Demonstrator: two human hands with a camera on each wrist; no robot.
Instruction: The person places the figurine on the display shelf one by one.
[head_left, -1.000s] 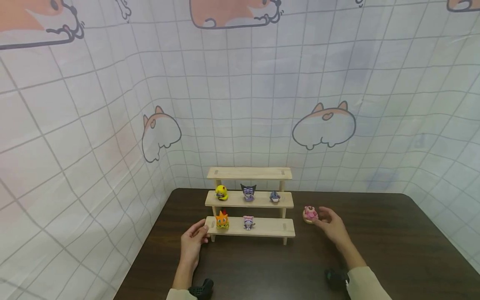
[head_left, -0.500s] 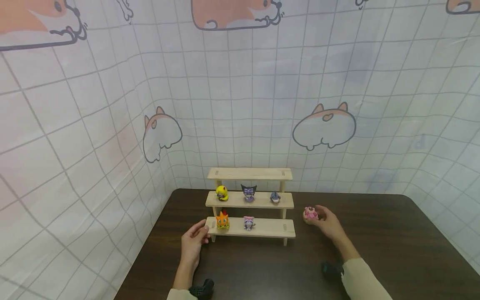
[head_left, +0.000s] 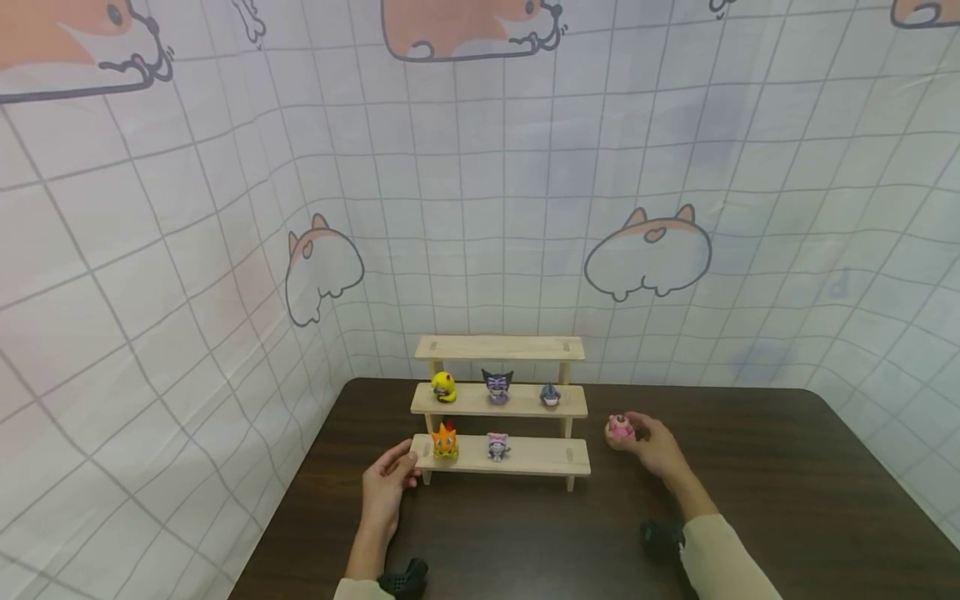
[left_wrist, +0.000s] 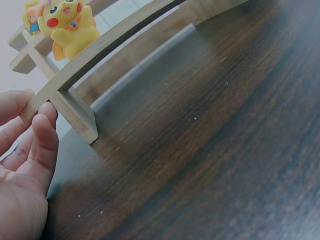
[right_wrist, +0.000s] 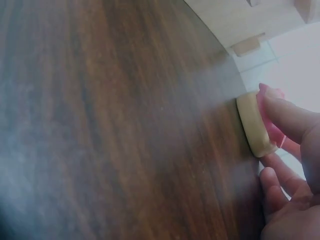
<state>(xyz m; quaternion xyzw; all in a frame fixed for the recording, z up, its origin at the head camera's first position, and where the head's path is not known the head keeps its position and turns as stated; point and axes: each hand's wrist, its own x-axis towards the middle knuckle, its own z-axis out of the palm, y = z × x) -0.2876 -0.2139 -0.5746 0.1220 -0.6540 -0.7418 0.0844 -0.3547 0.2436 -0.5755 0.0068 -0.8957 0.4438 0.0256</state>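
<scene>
While my right hand [head_left: 654, 443] curls round the small pink figure on its tan disc base [head_left: 619, 428], that figure stands on the dark brown wooden table [head_left: 750, 483] just to the right of the three-tier pale wooden display shelf [head_left: 500, 403], level with the lowest step. From the head view I see a rounded pink body with a paler face turned toward me, sitting upright on a flat, biscuit-coloured round base. From the right wrist view, the pink figure [right_wrist: 270, 122] shows that base as a thick tan slab with its underside flat on the table, and my fingers [right_wrist: 290, 117] press on the pink top while others curl in below it, so I read the grip as closed on the figure.

My left hand [head_left: 386, 487] rests on the table at the left end of the shelf. Its fingers [left_wrist: 42, 145] lie nearly straight and relaxed, the tips touching the end of the lowest board by the shelf's leg; they wrap around nothing.

On the shelf's lowest step stand an orange spiky figure [head_left: 444, 440] and a small pink-and-purple figure [head_left: 497, 445]. On the middle step stand a yellow figure [head_left: 442, 386], a black-eared purple figure [head_left: 497, 386] and a small grey-blue figure [head_left: 550, 394].
</scene>
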